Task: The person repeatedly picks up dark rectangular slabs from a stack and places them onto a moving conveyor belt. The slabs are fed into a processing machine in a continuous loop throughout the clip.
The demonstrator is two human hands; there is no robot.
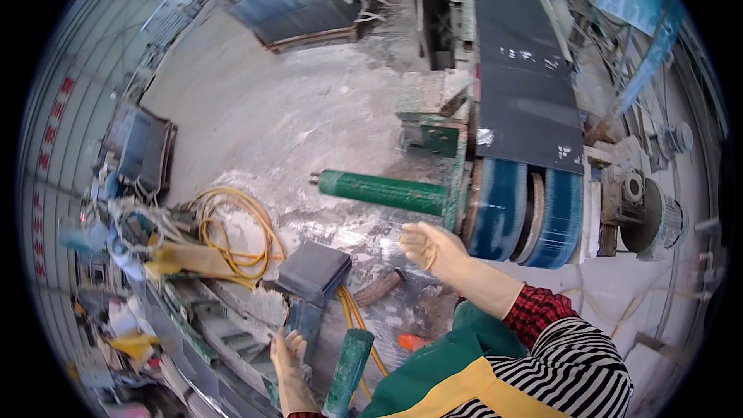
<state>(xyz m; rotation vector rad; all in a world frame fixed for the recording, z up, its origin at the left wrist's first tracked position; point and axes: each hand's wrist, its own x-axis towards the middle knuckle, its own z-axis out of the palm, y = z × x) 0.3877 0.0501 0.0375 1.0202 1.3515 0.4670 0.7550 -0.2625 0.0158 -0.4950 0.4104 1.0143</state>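
Both my hands wear cream rubber gloves. My right hand [433, 246] hovers in front of the conveyor's end with its fingers curled in; nothing shows in it. Just beyond it, a green roller [379, 190] sticks out sideways from the conveyor frame. Dark flat slabs [526, 101] lie on the conveyor, whose wide blue belts [495, 213] curve down at the near end. Lower left, my left hand [286, 352] is empty, its fingers apart and slightly bent. It is near a small stack of dark slabs [313, 269] and a second green roller [348, 371].
A coiled yellow hose [240, 224] lies on the floor at left. Larger slab stacks stand on pallets at the far left [143, 147] and the back [298, 4]. A motor [658, 217] sits right of the belts. An orange object [412, 341] lies by my apron.
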